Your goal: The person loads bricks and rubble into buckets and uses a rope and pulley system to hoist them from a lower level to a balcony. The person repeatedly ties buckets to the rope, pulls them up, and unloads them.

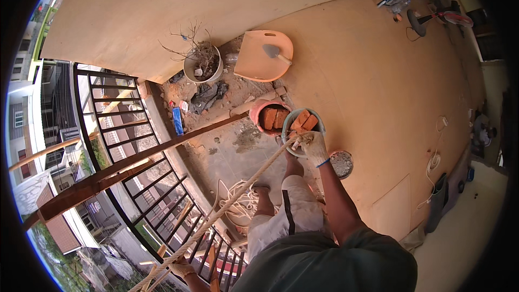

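Observation:
A thick beige rope (238, 203) runs from a bucket in the middle down to the lower left, past the railing. My right hand (315, 150), in a pale work glove, is closed on the rope's end at the rim of a grey-green bucket (323, 121). Orange-red bricks (304, 121) stand in that bucket. Touching it on the left is a pink bucket (255, 112) with more bricks (274, 118). Down by the railing, my gloved left hand (181, 266) is closed around the rope; its fingers show only partly.
A black metal railing (146, 186) borders the left, crossed by a wooden beam (135, 163). Loose rope (241, 197) lies coiled by my feet. Farther off are a pot of dry twigs (203, 65) and an orange tray (254, 57) with a trowel (276, 54). A small bucket (341, 164) stands right.

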Demonstrator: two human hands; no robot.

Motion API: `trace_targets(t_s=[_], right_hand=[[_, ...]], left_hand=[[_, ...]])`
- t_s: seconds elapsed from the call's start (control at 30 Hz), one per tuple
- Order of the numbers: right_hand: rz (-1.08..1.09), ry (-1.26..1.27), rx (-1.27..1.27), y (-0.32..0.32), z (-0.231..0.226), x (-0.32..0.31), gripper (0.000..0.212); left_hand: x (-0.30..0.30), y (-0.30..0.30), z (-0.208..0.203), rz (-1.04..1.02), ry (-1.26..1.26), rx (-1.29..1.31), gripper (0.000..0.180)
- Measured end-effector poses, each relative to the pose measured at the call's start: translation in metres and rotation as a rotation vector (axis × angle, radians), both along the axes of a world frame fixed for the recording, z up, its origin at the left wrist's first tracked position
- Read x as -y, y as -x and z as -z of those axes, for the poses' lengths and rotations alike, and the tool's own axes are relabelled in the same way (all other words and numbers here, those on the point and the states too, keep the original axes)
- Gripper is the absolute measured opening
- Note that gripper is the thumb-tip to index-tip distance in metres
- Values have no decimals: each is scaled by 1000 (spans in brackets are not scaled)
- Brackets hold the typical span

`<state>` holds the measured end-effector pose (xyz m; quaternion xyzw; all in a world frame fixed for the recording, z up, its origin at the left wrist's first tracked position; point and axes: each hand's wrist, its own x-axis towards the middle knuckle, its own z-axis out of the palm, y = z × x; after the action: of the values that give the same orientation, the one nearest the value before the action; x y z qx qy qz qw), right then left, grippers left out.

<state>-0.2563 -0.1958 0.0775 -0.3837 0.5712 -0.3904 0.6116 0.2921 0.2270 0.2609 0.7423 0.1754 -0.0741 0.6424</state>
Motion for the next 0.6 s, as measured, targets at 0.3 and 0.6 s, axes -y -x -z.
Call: trace_targets(t_s=[0.3, 0.6], right_hand=[[494, -49, 135, 124, 122, 78, 4], [1042, -205, 1374, 228, 198, 105, 23]], left_hand=[[118, 46, 5, 257, -211, -45, 43], [93, 16, -21, 198, -657, -17, 57]])
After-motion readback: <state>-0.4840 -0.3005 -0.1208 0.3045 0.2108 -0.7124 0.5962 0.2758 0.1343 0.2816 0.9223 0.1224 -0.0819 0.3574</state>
